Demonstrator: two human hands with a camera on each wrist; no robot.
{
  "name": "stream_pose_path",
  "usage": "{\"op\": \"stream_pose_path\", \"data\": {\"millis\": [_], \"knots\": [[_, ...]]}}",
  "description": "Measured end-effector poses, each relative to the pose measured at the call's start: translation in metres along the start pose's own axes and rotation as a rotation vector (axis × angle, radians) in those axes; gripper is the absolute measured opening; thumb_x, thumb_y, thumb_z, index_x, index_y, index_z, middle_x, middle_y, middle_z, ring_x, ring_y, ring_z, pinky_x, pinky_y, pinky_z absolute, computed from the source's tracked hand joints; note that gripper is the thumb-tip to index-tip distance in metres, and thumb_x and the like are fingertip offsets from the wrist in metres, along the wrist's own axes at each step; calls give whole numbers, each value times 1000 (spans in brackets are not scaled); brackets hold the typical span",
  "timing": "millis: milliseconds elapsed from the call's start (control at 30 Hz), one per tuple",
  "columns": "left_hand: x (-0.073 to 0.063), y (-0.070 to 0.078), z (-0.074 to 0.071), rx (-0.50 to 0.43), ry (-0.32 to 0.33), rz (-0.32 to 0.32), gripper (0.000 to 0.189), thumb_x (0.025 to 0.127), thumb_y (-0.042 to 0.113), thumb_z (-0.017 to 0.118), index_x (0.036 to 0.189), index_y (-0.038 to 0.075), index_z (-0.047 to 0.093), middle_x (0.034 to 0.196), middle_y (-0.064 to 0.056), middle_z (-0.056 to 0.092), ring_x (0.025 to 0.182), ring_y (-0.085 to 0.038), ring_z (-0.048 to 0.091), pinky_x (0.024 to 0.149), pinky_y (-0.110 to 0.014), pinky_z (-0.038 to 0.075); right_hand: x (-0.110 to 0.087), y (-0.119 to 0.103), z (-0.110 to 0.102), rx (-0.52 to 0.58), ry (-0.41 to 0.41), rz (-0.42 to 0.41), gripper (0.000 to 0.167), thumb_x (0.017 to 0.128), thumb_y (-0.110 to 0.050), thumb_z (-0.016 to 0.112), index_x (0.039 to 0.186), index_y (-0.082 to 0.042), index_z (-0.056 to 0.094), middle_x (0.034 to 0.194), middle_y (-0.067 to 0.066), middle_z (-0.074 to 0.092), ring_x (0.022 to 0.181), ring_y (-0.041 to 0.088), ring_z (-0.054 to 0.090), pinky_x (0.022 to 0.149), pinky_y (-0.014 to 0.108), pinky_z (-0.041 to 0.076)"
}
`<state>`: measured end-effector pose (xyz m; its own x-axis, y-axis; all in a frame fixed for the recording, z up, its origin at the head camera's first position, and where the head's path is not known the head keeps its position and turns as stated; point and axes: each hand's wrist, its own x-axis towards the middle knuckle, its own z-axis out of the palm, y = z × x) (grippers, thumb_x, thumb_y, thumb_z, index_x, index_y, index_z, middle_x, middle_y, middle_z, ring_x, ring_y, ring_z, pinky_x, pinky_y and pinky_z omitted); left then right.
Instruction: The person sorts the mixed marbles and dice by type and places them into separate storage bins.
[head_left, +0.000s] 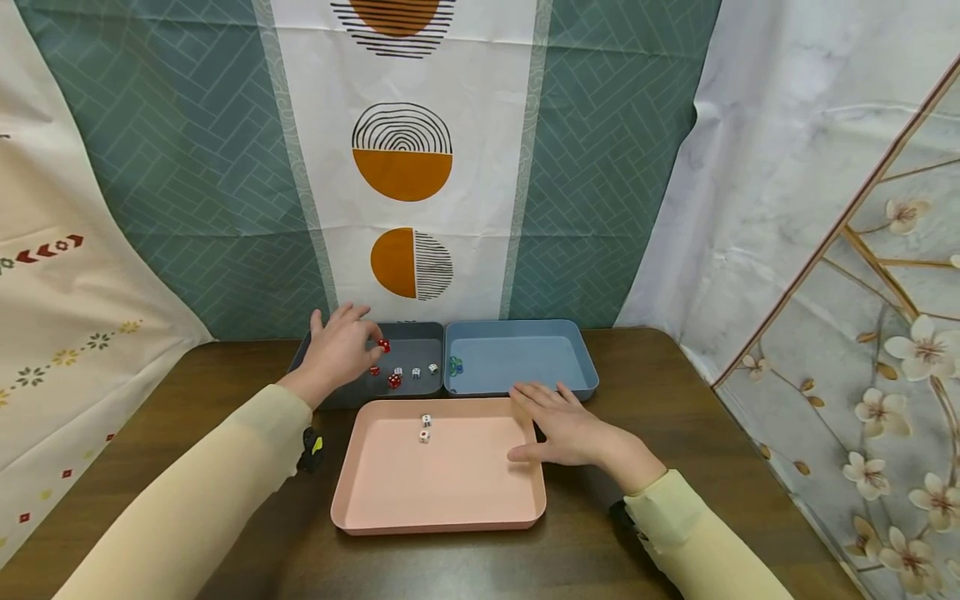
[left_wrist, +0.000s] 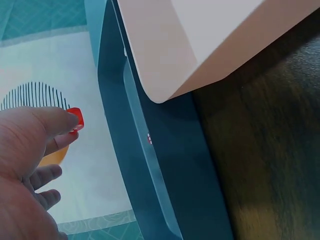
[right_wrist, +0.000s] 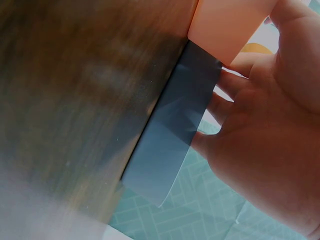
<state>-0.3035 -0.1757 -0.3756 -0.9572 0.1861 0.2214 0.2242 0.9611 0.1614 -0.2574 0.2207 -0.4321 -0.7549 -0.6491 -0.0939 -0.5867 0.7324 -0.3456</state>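
My left hand (head_left: 337, 350) pinches a red die (head_left: 385, 345) between thumb and finger, above the dark grey tray (head_left: 427, 332). In the left wrist view the same red die (left_wrist: 77, 118) shows at the fingertips. Below it in the grey tray lie red dice (head_left: 393, 381) and several white dice (head_left: 416, 373). My right hand (head_left: 566, 429) lies over the right rim of the pink tray (head_left: 442, 500), fingers spread and holding nothing. Two white dice (head_left: 425, 436) sit near the pink tray's back. In the right wrist view the right hand (right_wrist: 265, 110) is beside the tray edges.
A blue tray (head_left: 525, 354) stands right of the grey one, with small blue and green dice (head_left: 456, 365) at its left side. All three trays are on a brown wooden table (head_left: 637, 375). Patterned cloth (head_left: 600, 167) hangs behind the table.
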Motion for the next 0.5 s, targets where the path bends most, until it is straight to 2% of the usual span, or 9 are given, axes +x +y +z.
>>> {"op": "stream_pose_path", "data": {"millis": [500], "knots": [[17, -1, 4, 18, -19, -54, 16, 102, 21, 81, 110, 7, 82, 169, -29, 42, 162, -52, 22, 123, -84, -3, -1, -2, -1, 2, 6, -11, 102, 102, -63, 71, 176, -9, 26, 182, 13, 22, 169, 37, 16, 134, 64, 2]]}}
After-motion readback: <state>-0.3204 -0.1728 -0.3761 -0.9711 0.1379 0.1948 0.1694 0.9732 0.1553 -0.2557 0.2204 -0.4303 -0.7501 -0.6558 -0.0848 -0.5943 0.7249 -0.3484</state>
